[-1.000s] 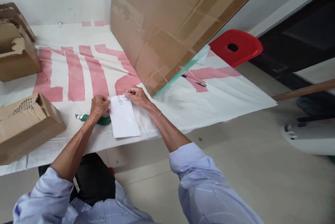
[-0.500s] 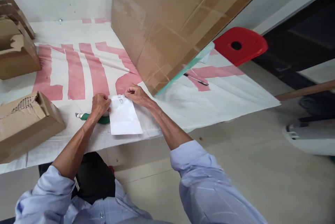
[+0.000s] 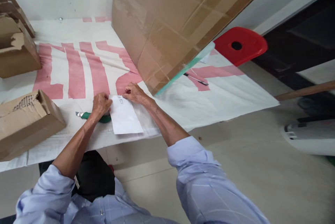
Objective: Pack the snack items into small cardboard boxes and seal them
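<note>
A white sheet of paper (image 3: 125, 119) lies at the table's front edge, with small dark-outlined rectangles near its top; whether these are drawn or loose pieces I cannot tell. My left hand (image 3: 101, 106) is closed in a pinch on the paper's upper left edge. At the top right corner, my right hand (image 3: 134, 93) has thumb and forefinger pinched on the sheet, covering part of the marks. A green utility knife (image 3: 85, 115) with its blade out lies partly hidden under my left wrist.
A big cardboard box (image 3: 162, 31) stands behind the paper. Smaller cardboard boxes (image 3: 28, 122) are at the left. A pen-like black object (image 3: 195, 78) lies on the white cloth (image 3: 222, 101) with pink strips. A red stool (image 3: 243, 44) stands beyond the table.
My right hand has shifted slightly left along the paper's top edge, and one of the small rectangles there is now covered. The left hand and paper have moved slightly right.
</note>
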`<state>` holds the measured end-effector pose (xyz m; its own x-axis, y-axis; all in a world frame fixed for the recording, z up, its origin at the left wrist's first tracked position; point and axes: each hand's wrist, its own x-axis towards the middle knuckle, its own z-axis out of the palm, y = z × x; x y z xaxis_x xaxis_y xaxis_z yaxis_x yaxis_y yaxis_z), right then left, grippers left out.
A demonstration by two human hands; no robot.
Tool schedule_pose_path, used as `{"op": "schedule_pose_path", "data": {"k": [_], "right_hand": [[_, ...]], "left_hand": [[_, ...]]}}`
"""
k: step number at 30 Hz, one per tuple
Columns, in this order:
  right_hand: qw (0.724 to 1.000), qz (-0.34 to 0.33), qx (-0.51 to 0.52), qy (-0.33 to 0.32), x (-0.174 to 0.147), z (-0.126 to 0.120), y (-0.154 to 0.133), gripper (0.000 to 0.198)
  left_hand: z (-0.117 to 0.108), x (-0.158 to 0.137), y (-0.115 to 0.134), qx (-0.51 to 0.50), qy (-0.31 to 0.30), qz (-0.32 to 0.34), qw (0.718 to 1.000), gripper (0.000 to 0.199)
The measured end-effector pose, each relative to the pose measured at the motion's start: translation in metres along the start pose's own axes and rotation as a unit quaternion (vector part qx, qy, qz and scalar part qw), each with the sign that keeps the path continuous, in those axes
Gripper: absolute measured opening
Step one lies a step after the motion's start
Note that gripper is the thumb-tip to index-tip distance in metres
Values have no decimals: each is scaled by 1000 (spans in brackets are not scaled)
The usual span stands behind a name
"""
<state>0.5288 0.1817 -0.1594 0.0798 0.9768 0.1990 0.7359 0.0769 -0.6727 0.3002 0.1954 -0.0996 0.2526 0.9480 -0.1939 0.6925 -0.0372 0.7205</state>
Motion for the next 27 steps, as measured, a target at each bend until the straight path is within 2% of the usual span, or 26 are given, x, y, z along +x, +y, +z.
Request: {"op": "schedule_pose_path", "data": {"k": [4,7,9,12,14,17,21,27], "right_hand": [[1000,7,8,1,0,-3,-5,21],[1000,3,14,20,-8,-7,-10,12],[998,3,15,53,-17,-10,-14,4],[992,-3,12,124,-40,-14,-23,12],[990,-14,10,142,-61,-12,-32,14],[993,-56,-24,104,-99,-2,-45,13],[988,-93,-121,25,-132,14,-54,23],[984,-87,-157,-3,-121,10,-42,33]], "left_hand": [[1,1,-2,10,4,9,1000,18],[2,1,-4,19,7,15,1000,16],[3,1,-4,30,8,21,999,14],[1,-1,-2,59,9,33,998,16],[-3,-6,-2,83,11,45,995,23],[-15,-17,-5,126,21,73,989,37],[-40,-40,-19,180,1,126,976,35],[-68,-70,-38,240,-86,213,943,22]]}}
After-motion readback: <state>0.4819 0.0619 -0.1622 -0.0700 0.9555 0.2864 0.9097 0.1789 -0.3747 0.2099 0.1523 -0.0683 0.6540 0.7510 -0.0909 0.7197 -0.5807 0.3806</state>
